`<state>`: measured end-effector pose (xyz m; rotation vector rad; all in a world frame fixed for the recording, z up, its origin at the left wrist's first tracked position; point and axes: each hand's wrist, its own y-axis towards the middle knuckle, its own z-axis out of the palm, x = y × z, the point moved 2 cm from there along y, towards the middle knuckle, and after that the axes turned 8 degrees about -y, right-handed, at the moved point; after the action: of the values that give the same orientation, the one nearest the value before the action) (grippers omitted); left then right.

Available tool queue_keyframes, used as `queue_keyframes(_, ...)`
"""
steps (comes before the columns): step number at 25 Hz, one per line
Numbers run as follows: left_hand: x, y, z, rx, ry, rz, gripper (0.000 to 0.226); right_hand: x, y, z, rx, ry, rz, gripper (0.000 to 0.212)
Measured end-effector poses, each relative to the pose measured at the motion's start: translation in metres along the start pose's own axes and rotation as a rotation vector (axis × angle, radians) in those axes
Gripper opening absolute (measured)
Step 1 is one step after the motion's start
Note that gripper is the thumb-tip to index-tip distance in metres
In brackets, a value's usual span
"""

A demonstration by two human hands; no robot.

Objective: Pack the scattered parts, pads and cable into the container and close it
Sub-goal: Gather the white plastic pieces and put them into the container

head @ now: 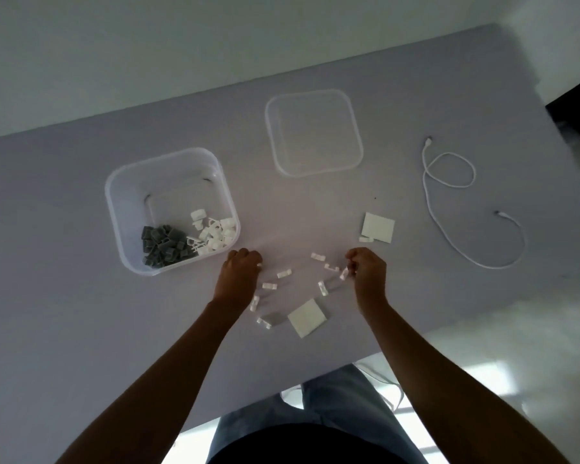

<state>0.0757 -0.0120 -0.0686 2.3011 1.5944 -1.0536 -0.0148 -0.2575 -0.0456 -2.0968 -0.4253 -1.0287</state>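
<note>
I had my left hand [243, 266] clenched on gathered white clips [283, 273] and my right hand [365, 267] pinching one, with the container [128, 182] just beyond-left, nearer my left

lilac table [81, 329], open container [121, 229], lid [357, 128], cable [449, 229], pads [306, 318], clips [283, 273]

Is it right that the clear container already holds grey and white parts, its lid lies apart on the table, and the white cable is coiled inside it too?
Not quite. The head view shows the white cable lying loose on the table, far right of the container, not inside it. The rest holds: grey parts and white parts sit in the container, and the lid lies apart.
</note>
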Motion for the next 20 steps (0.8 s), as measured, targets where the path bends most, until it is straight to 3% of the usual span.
queue_keyframes(2,-0.006,0.001,-0.003,-0.008,-0.180,-0.113,0.006,-0.013,-0.007,-0.013,-0.039,-0.328,-0.129,0.008)
queue_keyframes(6,-0.019,-0.006,-0.003,0.083,-0.820,-0.446,0.012,-0.038,-0.021,-0.014,0.122,-0.618,-0.246,0.061)
queue_keyframes(8,-0.027,-0.012,-0.003,0.140,-1.208,-0.606,0.013,-0.042,-0.027,-0.008,0.150,-0.693,-0.294,0.071)
queue_keyframes(10,-0.030,-0.015,-0.002,0.161,-1.367,-0.711,0.018,-0.044,-0.027,-0.003,0.146,-0.756,-0.355,0.075)
queue_keyframes(12,-0.032,-0.015,0.001,0.175,-1.269,-0.720,0.025,-0.044,-0.028,0.001,0.174,-0.784,-0.416,0.074)
queue_keyframes(15,-0.034,-0.014,0.001,0.176,-0.556,-0.416,0.006,-0.042,-0.027,0.009,0.193,-0.802,-0.484,0.059)
queue_keyframes(17,-0.036,-0.017,0.003,0.238,-0.203,-0.169,0.032,-0.041,-0.025,0.013,0.201,-0.820,-0.547,0.047)
queue_keyframes(20,-0.033,-0.018,0.011,0.263,-0.073,-0.062,0.049,-0.040,-0.025,0.018,0.238,-0.837,-0.614,0.033)
